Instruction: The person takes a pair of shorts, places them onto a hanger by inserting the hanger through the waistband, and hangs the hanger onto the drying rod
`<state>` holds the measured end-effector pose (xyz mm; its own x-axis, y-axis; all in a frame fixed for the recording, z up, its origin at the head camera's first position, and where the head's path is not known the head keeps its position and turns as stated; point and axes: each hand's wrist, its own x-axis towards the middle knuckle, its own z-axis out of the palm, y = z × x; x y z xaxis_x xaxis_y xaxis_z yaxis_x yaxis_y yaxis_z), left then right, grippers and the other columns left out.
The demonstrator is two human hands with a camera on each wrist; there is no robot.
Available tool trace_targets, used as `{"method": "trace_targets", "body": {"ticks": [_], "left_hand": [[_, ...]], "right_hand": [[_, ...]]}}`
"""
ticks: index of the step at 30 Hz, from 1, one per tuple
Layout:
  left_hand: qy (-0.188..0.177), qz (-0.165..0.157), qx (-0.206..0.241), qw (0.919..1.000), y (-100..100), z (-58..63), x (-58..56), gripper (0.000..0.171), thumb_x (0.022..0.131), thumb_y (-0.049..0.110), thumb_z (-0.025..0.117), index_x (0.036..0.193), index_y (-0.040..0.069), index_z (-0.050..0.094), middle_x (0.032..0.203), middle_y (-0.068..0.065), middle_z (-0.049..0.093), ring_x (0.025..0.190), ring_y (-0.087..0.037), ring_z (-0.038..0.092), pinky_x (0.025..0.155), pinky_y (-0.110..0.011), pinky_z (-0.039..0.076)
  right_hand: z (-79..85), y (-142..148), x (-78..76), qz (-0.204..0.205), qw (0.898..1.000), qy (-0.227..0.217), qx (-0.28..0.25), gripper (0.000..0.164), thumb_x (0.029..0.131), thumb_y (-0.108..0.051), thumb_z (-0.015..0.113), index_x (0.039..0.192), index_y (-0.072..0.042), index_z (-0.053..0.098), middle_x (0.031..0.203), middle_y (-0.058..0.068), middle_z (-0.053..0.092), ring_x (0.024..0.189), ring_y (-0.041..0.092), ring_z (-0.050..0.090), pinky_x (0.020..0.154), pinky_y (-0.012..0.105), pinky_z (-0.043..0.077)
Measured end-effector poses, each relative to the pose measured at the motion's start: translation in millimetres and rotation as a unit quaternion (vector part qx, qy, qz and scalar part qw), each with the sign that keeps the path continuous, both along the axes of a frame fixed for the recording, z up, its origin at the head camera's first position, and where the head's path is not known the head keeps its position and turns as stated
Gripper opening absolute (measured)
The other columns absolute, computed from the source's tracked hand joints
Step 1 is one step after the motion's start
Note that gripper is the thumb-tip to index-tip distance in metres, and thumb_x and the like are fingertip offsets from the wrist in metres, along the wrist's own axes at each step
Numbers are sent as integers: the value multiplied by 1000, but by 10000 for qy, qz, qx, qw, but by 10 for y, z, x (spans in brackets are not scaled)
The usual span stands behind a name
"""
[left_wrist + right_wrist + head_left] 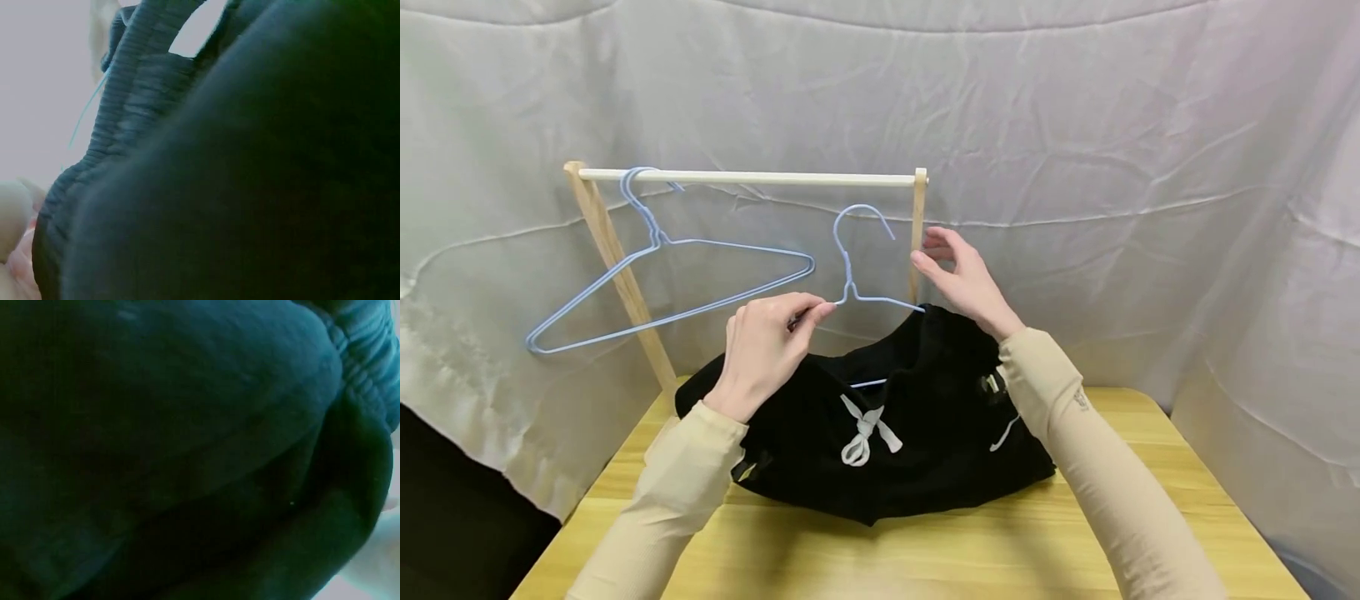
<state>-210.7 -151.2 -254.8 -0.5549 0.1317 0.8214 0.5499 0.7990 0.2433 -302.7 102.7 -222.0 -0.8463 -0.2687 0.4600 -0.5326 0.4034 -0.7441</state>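
A light blue wire hanger (848, 271) stands with its hook up, its lower part inside black drawstring pants (940, 450). White cord is tied in a bow (867, 429) at the front of the pants. My left hand (763, 346) pinches the hanger's left shoulder between thumb and fingers, just below the hook. My right hand (966, 279) is raised beside the rack's right post, above the pants, its fingers apart and holding nothing. The left wrist view shows the gathered waistband (131, 106); dark cloth fills most of the right wrist view.
Behind stands a wooden rack with a pale crossbar (790, 178). Blue hangers (647, 229) hang together at its left end. The wooden table (1120, 467) lies beneath the pants. A grey curtain (1075, 108) covers the back and sides.
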Motion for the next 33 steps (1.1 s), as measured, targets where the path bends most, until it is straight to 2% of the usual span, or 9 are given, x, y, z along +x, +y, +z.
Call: {"method": "trace_targets", "body": {"ticks": [2,4,6,8,10,13,17,23,33], "left_hand": [[-169,-11,-19,9999,-19,15,-12,15,93,30,72,91,17,80,73,2,73,53,-16,54,46,-33,35],[-355,6,-34,9994,-38,28,-20,15,94,30,72,93,18,80,73,2,72,54,-16,54,46,-34,36],[-531,27,-21,9986,-59,37,-27,15,94,31,71,94,19,80,74,2,73,55,-16,55,47,-35,37],[-702,44,15,9975,-83,48,-28,15,94,32,71,94,20,80,73,2,72,55,-15,55,47,-34,37],[-851,71,55,9963,-109,61,-26,15,94,33,71,94,21,80,69,2,70,53,-14,53,47,-34,36],[-1043,129,91,9944,-149,86,-18,16,94,36,71,91,23,80,62,3,65,51,-12,50,48,-33,34],[-1209,336,128,9920,-206,127,-2,22,92,43,72,82,25,78,59,4,60,53,-12,49,52,-34,35],[-1164,816,149,9897,-326,219,12,31,88,52,72,73,25,74,63,4,59,57,-17,50,56,-38,35],[-1231,1531,302,9800,-516,401,43,44,86,66,66,79,25,78,70,-1,69,68,-28,63,59,-46,32]], "right_hand": [[29,-46,-74,129,9995,-172,-220,56,102,-22,59,150,-2,40,144,22,52,134,34,53,102,53,49],[55,-89,-134,215,9987,-254,-387,55,103,-24,57,151,-2,40,143,21,54,131,31,55,93,47,53],[74,-126,-197,252,9980,-224,-537,51,104,-24,56,148,-1,43,136,24,58,121,28,59,80,37,55],[91,-160,-235,246,9974,-103,-667,46,104,-23,56,142,2,49,126,25,62,108,21,64,68,27,52],[99,-191,-259,307,9961,61,-827,39,103,-18,57,133,7,55,113,26,66,93,15,66,65,20,49],[100,-220,-277,446,9936,248,-1012,30,101,-10,59,121,13,59,97,19,69,78,7,66,71,19,51],[106,-236,-293,445,9932,281,-1038,22,98,-6,63,110,12,62,87,8,71,73,4,67,81,22,53],[151,-264,-289,330,9938,2,-1064,21,97,-10,65,110,7,66,88,4,74,74,7,70,83,25,54],[157,-235,-275,219,9934,-71,-1124,23,97,-11,67,112,7,67,84,-3,74,72,6,70,83,24,54]]}}
